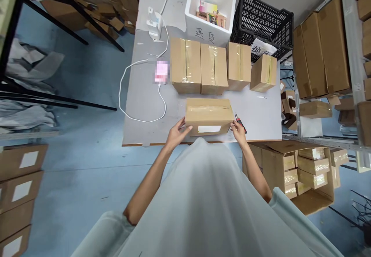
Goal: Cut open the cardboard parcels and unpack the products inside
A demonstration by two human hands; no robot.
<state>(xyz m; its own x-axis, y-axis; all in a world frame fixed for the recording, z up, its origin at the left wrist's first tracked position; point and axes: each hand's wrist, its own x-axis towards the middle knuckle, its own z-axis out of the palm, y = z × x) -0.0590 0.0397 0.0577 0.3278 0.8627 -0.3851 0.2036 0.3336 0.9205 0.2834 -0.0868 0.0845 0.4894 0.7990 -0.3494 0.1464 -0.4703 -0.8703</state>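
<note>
A taped cardboard box (209,112) with a white label on its near side lies close to the table's front edge. My left hand (175,134) grips its left end, the thumb on the near face and the fingers round the side. At the opposite end, my right hand (238,131) holds the lower right corner between thumb and fingers. Just beyond that hand, a red and black utility knife (241,124) lies on the table (142,129). The box's underside and some fingertips are hidden.
Behind the box stand several taped cartons (213,65). Farther back are a white foam bin (191,23) and a black crate (261,17). A white cable (123,102) loops past the left edge. A large open carton (272,164) with small boxes sits at right.
</note>
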